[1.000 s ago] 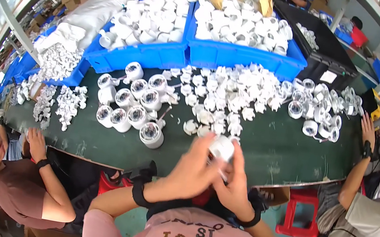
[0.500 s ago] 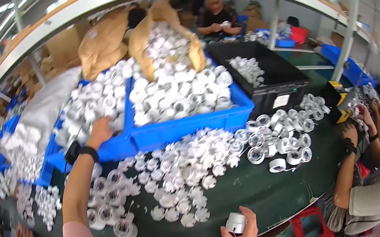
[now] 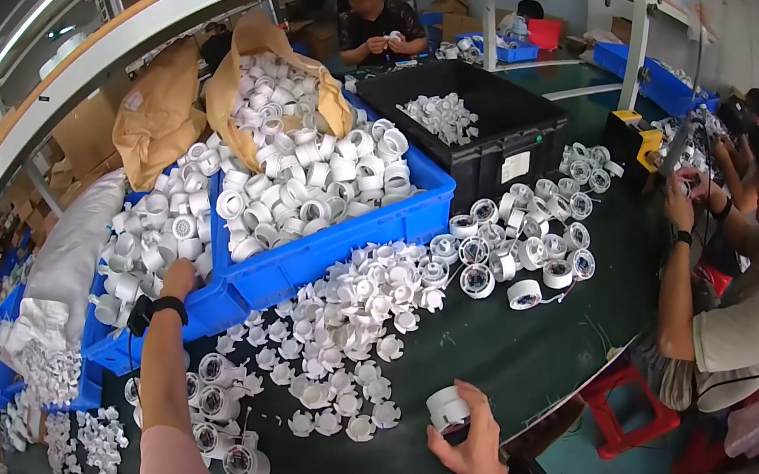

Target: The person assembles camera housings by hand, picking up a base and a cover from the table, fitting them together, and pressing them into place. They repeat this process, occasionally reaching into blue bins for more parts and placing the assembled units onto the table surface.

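My right hand [image 3: 473,443] is closed around a white round plastic housing [image 3: 448,409], held tilted above the dark green table near its front edge. My left hand [image 3: 179,279] reaches into the left compartment of a blue bin [image 3: 340,230], among white cup-shaped housings [image 3: 161,221]; its fingers are mostly hidden. On the table between my hands lies a heap of white petal-edged plastic pieces [image 3: 358,299]. Beside my left forearm stand several round white units with wiring inside [image 3: 247,460].
Similar wired units [image 3: 524,295] cover the table beyond my right hand. Behind them stands a black crate [image 3: 525,161] with small white parts. A shelf beam [image 3: 176,8] arches overhead. Co-workers sit at the right [image 3: 739,331] and far side [image 3: 375,33]. A red stool [image 3: 628,413] stands at right.
The view has turned, so most things sit further left. The housing in my right hand has tipped from upright to tilted. My left hand stays in the bin's left compartment.
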The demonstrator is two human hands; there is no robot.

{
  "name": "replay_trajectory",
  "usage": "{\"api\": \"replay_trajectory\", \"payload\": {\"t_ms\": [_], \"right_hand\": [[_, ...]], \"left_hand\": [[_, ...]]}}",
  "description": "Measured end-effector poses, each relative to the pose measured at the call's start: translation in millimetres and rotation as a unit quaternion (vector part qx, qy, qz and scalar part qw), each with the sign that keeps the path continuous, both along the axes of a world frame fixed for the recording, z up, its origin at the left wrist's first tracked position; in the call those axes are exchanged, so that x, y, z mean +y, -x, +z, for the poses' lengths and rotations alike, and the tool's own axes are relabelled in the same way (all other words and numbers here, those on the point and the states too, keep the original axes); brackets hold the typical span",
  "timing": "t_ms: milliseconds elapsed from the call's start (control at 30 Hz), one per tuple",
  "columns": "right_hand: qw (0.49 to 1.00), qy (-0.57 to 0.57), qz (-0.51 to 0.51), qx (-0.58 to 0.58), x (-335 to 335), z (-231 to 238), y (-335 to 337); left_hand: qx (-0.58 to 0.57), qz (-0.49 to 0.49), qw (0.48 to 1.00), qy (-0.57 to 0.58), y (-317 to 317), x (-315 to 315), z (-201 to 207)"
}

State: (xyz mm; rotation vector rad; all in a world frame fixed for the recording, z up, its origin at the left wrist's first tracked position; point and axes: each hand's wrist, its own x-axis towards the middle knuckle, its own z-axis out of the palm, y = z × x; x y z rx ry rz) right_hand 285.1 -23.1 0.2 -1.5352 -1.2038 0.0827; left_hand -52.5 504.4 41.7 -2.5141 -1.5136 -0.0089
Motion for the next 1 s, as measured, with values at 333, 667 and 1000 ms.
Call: {"api": "replay_trajectory", "payload": {"t_ms": [333, 667, 1000], "right_hand": [[0.997, 0.016, 0.026, 0.074, -12.1, -10.0, -1.7], [0.958, -0.067, 0.278, -0.014, -22.3, 114.7, 47.2], [0.906, -0.01, 0.382, 0.182, -42.9, 92.8, 43.6]], "left_hand": [[-0.164, -0.064, 0.97, -0.165, -61.0, -193.5, 140.2], [-0.309, -0.058, 0.848, 0.427, -101.3, -415.8, 151.8], [-0.621, -0.268, 0.565, 0.472, -93.0, -489.0, 84.3]]}}
